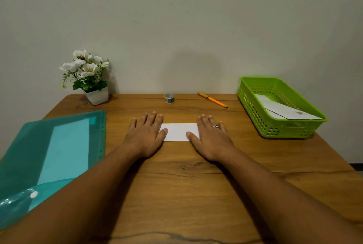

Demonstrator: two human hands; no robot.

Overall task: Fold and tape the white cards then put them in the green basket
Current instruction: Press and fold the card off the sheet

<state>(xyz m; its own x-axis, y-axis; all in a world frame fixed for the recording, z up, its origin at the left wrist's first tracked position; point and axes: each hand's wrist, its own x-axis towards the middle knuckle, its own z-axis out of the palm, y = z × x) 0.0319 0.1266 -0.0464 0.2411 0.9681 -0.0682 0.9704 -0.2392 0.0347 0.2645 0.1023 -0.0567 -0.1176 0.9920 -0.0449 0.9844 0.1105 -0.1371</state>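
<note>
Left hand (145,135), right hand (211,138) flat on one white card (177,132); one green basket (253,113).

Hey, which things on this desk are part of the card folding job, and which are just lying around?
Job: white card under left hand and right hand, tape roll, green basket with cards inside, perhaps teal folder holding a pale sheet.
Lying about: orange pen, potted flowers.
</note>
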